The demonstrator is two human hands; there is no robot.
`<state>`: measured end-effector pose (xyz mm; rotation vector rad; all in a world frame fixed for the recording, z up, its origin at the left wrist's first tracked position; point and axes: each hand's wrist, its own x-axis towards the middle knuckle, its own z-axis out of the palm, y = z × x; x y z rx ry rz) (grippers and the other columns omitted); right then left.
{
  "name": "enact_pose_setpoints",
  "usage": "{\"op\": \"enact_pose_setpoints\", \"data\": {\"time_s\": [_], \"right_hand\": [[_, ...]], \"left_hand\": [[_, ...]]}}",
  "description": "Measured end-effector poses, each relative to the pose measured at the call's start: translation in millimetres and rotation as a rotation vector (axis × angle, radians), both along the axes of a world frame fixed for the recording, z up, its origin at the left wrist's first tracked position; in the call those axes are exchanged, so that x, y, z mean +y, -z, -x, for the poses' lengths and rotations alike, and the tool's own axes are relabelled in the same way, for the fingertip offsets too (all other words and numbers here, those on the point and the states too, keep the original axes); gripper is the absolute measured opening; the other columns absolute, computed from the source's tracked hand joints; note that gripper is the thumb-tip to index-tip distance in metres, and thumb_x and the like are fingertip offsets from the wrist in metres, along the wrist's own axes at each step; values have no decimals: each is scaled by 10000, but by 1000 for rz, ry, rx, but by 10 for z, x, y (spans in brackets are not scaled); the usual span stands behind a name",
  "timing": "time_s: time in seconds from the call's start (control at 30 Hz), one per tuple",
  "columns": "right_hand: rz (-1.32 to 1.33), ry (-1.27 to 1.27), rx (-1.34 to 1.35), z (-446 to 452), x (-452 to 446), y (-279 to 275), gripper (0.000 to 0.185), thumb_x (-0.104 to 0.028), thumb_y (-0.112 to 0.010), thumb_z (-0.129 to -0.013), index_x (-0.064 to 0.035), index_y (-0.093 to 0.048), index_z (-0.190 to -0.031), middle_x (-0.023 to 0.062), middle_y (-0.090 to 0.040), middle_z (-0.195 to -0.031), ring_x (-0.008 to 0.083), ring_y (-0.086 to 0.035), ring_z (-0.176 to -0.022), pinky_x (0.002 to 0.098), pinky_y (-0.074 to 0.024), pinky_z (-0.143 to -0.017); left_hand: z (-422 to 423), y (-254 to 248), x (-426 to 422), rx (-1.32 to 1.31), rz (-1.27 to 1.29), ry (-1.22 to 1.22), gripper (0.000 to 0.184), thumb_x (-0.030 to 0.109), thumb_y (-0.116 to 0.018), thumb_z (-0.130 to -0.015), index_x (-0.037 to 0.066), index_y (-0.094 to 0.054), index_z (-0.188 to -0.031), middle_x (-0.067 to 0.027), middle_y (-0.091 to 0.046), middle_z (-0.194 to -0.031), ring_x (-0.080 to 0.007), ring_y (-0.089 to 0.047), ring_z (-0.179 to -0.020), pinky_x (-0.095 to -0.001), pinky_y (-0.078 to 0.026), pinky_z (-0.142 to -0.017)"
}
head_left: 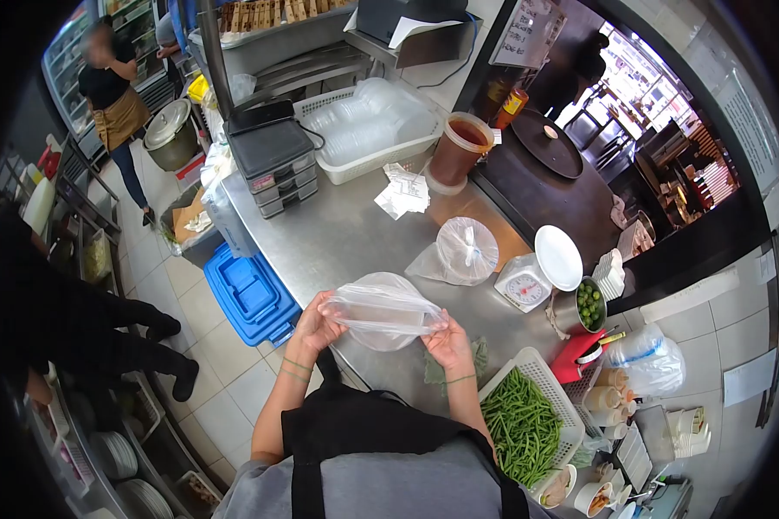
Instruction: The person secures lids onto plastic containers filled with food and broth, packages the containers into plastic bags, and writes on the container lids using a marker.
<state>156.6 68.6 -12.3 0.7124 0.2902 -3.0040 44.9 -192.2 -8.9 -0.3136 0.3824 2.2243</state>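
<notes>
Between my two hands a clear plastic bag [383, 316] is stretched wide above the steel counter [320, 233]. My left hand [318, 322] pinches its left edge, and my right hand [448, 342] grips the right edge. Whether anything lies inside the bag I cannot tell. Just beyond it sits a tied clear plastic bag [466, 251]. A green cloth [433, 370] lies beside my right wrist. Right of the tied bag stands a dial kitchen scale [524, 288], with a white oval plate [559, 258] tilted at its far side.
A basket of green beans [521, 424] stands at my right, near a pot of green limes [589, 303]. Farther back are a tub of red-brown liquid [460, 151], paper slips [403, 192] and a basket of clear containers [368, 130]. A blue lidded bin [249, 290] is at left; two people stand beyond.
</notes>
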Motion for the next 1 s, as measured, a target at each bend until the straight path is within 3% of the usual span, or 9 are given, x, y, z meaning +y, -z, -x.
{"op": "enact_pose_setpoints", "data": {"time_s": [0.17, 0.23, 0.37, 0.43, 0.47, 0.57, 0.8, 0.9, 1.0], "right_hand": [[100, -7, 108, 10, -12, 373, 114, -111, -473, -899, -41, -558, -928, 38, -580, -757, 104, -545, -695, 255, -475, -604], [-212, 63, -76, 25, -128, 89, 155, -124, -485, -897, -23, -553, -994, 55, -590, -850, 109, -552, -699, 252, -485, -614], [-1130, -10, -214, -26, -153, -409, 311, -226, -547, -877, -67, -513, -1142, 113, -571, -1027, 191, -575, -886, 290, -478, -731], [-1771, -35, 25, 37, -91, -490, 468, -302, -604, -830, -85, -454, -1216, 136, -534, -1116, 235, -522, -1022, 379, -414, -862], [-2083, -50, 165, 84, -78, -537, 551, -339, -633, -806, -94, -425, -1253, 148, -515, -1161, 257, -496, -1090, 423, -382, -927], [-2373, -266, 218, 209, -435, -943, 715, -369, -700, -729, -86, -375, -1299, 139, -459, -1238, 271, -400, -1191, 542, -209, -1013], [-2530, -428, 211, 177, -759, -796, 577, -266, -687, -683, -77, -480, -1188, 86, -511, -1040, 258, -463, -1059, 586, -170, -1012], [-2577, -358, 158, 97, -649, -650, 404, -176, -644, -684, -69, -545, -1061, 75, -520, -948, 256, -484, -992, 561, -196, -1008], [-2548, -258, 70, 86, -482, -565, 249, -119, -613, -684, -56, -592, -923, 82, -534, -901, 269, -512, -926, 496, -277, -955]], "left_hand": [[13, 285, 65, 53, -285, -56, 306, 342, -465, -924, 126, -505, -712, 46, -445, -581, -108, -425, -535, -271, -438, -598], [-17, 204, 104, 74, -245, -88, 326, 368, -454, -928, 119, -531, -733, 35, -495, -632, -120, -482, -602, -283, -451, -670], [-222, -268, 107, 522, 429, -290, 344, 384, -496, -901, 59, -557, -996, -59, -540, -960, -187, -495, -968, -327, -381, -897], [-354, -233, 112, 817, 734, -339, 409, 366, -514, -888, 20, -540, -1105, -108, -500, -1140, -251, -418, -1139, -355, -322, -974], [-359, 16, 95, 972, 915, -176, 507, 386, -530, -861, -6, -482, -1179, -131, -422, -1243, -290, -343, -1212, -365, -270, -1017], [-323, -221, 288, 1115, 1030, 13, 553, 404, -498, -879, -15, -430, -1235, -147, -415, -1270, -283, -325, -1234, -370, -247, -1034], [-95, -406, 594, 953, 845, -340, 407, 288, -316, -966, -15, -477, -1185, -169, -459, -1292, -230, -450, -1147, -316, -287, -1006], [-54, -368, 650, 775, 573, -387, 329, 263, -308, -960, 17, -516, -1029, -171, -569, -1160, -192, -521, -959, -304, -337, -952], [-76, -429, 669, 472, 469, -470, 275, 240, -313, -951, 75, -493, -824, -101, -646, -847, -133, -491, -695, -268, -400, -804]]}}
